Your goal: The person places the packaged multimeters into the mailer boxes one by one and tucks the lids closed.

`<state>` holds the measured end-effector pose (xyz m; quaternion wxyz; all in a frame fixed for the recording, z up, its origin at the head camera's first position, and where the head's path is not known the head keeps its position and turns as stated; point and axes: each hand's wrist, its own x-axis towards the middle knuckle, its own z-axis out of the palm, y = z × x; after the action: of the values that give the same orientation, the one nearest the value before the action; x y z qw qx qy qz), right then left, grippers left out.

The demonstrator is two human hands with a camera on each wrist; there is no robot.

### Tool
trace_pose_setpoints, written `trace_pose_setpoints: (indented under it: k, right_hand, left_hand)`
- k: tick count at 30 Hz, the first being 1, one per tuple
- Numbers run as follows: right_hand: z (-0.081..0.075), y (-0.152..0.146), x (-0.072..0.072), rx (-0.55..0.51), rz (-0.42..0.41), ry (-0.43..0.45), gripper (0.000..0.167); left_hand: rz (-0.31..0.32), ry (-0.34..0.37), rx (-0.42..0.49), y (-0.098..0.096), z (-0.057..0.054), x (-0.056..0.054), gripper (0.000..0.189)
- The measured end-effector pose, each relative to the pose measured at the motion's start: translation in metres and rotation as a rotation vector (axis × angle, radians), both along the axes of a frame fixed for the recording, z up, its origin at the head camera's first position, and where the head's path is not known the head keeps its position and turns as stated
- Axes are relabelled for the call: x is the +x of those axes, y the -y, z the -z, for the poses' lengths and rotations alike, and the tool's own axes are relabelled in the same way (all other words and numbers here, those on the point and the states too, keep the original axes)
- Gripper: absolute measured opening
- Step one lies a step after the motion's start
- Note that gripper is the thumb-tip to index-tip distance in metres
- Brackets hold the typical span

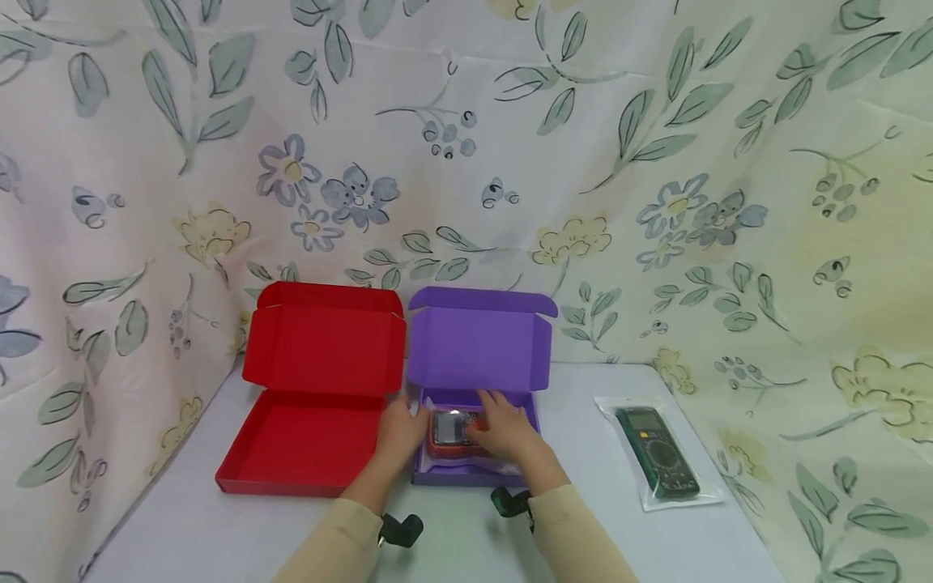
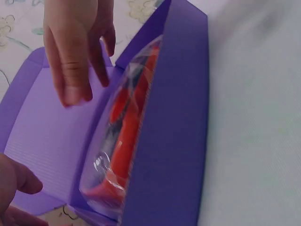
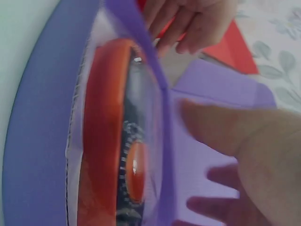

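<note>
A red-orange multimeter (image 1: 448,441) in a clear plastic bag lies inside the open purple box (image 1: 477,348). Over the right part of the meter hovers my right hand (image 1: 509,429); in the right wrist view its thumb and fingers (image 3: 221,127) are spread apart with nothing between them. My left hand (image 1: 399,429) is at the purple box's left side, beside the red box, with fingers extended and holding nothing. From the left wrist view, the bagged meter (image 2: 124,141) sits behind the front wall, and the right hand's fingers (image 2: 73,70) point down above the box.
An open red box (image 1: 291,445) stands to the left, its lid raised against the floral cloth (image 1: 466,162). On the right of the white table (image 1: 583,502) lies a dark green multimeter (image 1: 656,453) in a clear bag. Each wrist wears a small black camera (image 1: 401,530).
</note>
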<state>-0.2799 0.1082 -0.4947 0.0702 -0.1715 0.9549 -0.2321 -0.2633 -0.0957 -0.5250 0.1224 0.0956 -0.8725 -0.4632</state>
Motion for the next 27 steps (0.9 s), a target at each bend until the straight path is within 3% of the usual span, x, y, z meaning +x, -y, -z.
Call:
trace_pose_setpoints:
  k: [3, 8, 11, 14, 17, 22, 27]
  right_hand:
    - [-0.004, -0.008, -0.001, -0.151, 0.123, -0.095, 0.069]
    - [-0.007, -0.021, -0.009, -0.410, 0.406, -0.356, 0.042]
    - [-0.008, -0.032, -0.013, -0.513, 0.540, -0.435, 0.047]
    - [-0.007, -0.043, -0.015, -0.535, 0.584, -0.379, 0.064]
    - [-0.005, -0.053, -0.016, -0.534, 0.549, -0.254, 0.078]
    - [0.002, -0.061, -0.019, -0.538, 0.468, -0.091, 0.083]
    - [0.005, -0.059, -0.018, -0.562, 0.439, -0.061, 0.083]
  left_hand:
    - [-0.016, -0.019, 0.017, -0.002, -0.006, -0.003, 0.055]
    - [-0.026, -0.071, 0.053, -0.005, -0.017, -0.003, 0.062]
    - [-0.032, -0.087, 0.090, -0.009, -0.022, -0.001, 0.064]
    - [-0.041, -0.091, 0.114, -0.012, -0.023, -0.001, 0.061]
    - [-0.045, -0.105, 0.126, -0.015, -0.023, -0.001, 0.053]
    - [-0.047, -0.132, 0.136, -0.016, -0.024, -0.003, 0.041]
    - [-0.047, -0.130, 0.144, -0.016, -0.028, -0.006, 0.052]
